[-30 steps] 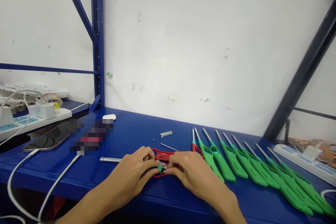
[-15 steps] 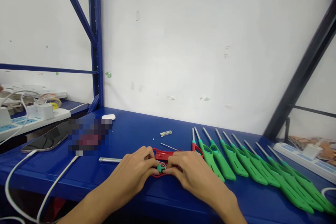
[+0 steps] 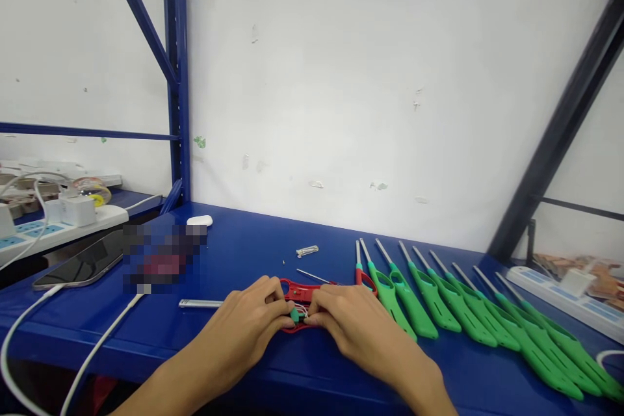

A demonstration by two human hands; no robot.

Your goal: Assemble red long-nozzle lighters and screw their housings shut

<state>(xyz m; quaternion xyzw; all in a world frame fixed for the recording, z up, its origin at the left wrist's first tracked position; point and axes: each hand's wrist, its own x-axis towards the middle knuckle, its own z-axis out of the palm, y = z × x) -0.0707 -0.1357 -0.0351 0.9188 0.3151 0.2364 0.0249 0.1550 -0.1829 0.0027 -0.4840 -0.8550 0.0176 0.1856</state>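
Observation:
My left hand (image 3: 248,318) pinches a small green trigger (image 3: 295,315) between thumb and fingertips. From the right, my right hand (image 3: 353,315) closes thumb and fingers on thin white wires (image 3: 301,307) beside it; the exact hold is partly hidden. Both hands work over an opened red lighter. One red shell half (image 3: 297,291) lies just beyond the fingertips, and the red edge of another half (image 3: 292,329) shows beneath them. A metal lighter tube (image 3: 199,303) extends out to the left of my left hand.
Beyond the hands lie a thin screwdriver (image 3: 312,275) and a nail clipper (image 3: 307,251). A red-handled lighter (image 3: 359,275) and a row of green lighters (image 3: 419,305) fan out at right. On the left are a phone (image 3: 80,266), white cables (image 3: 100,341) and a power strip (image 3: 82,224).
The view has shifted slightly, so everything sits a little lower. Both hands keep nearly the same pinch on the parts, with only slight finger movement.

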